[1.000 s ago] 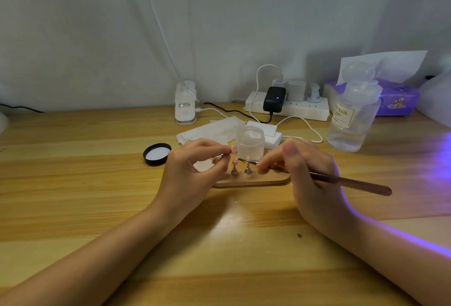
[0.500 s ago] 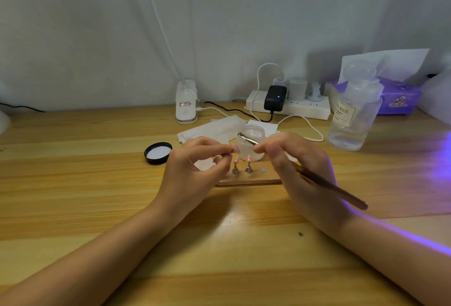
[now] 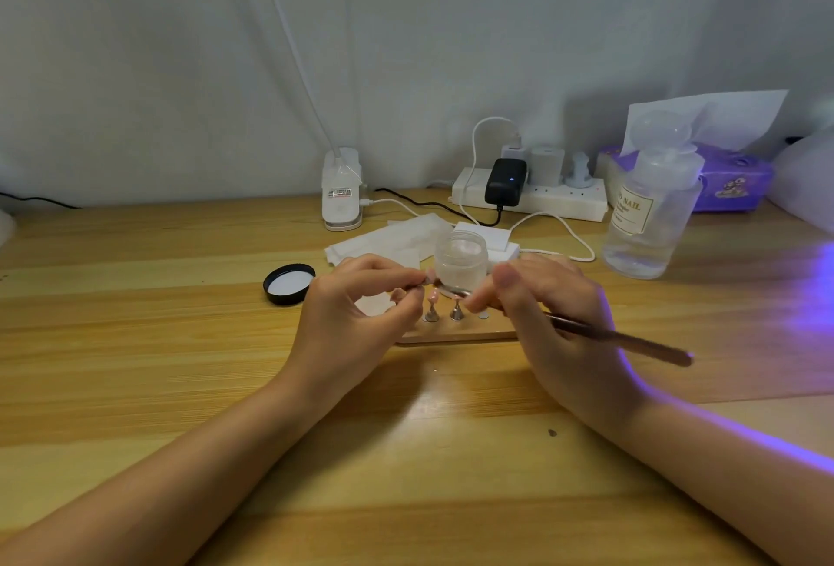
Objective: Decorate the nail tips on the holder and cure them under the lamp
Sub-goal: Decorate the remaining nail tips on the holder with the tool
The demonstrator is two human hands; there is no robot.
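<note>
A wooden nail-tip holder (image 3: pixel 456 334) lies at the table's middle with two small metal stands (image 3: pixel 456 312) on it; a pink nail tip (image 3: pixel 434 294) sits on the left stand. My left hand (image 3: pixel 356 312) pinches a small pink nail tip between thumb and forefinger just left of the stands. My right hand (image 3: pixel 550 312) grips a thin metal tool (image 3: pixel 632 340), its front end reaching toward the pinched tip. An open frosted jar (image 3: pixel 461 259) stands right behind the holder.
The jar's black lid (image 3: pixel 289 284) lies to the left. White wipes (image 3: pixel 388 240), a power strip (image 3: pixel 532 195), a white clip lamp base (image 3: pixel 342 191), a clear pump bottle (image 3: pixel 645 213) and a purple tissue box (image 3: pixel 731 177) stand behind. Violet light falls on the table's right edge.
The tool's front end went up to the jar's mouth, then came back down to the nail tip held in my left hand. My left hand stayed in place.
</note>
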